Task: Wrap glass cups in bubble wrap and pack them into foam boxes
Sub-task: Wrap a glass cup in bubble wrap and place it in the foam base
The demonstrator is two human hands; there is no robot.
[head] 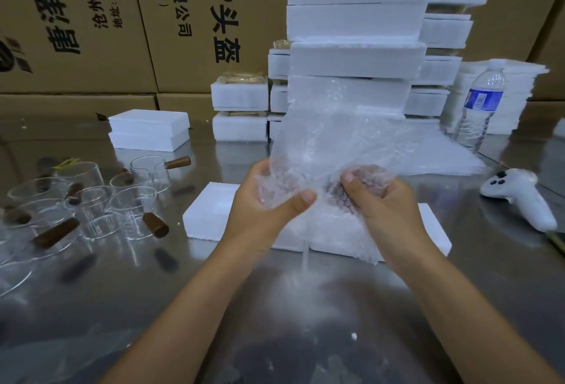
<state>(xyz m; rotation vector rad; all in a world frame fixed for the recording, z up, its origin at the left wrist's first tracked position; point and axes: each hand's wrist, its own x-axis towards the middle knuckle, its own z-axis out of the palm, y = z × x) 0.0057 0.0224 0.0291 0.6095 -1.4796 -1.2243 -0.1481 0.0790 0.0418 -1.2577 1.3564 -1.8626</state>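
Both hands hold the bubble wrap above a foam box; the left hand pinches its lower edge, the right hand curls shut around it. Bare cups stand on the table to the left.

One bubble-wrap sheet, two hands (left, right), one foam box beneath them, one pair of foam boxes stacked apart, one water bottle, one white controller. Glass cups roughly eight, overlapping; foam stacks too crowded to count.
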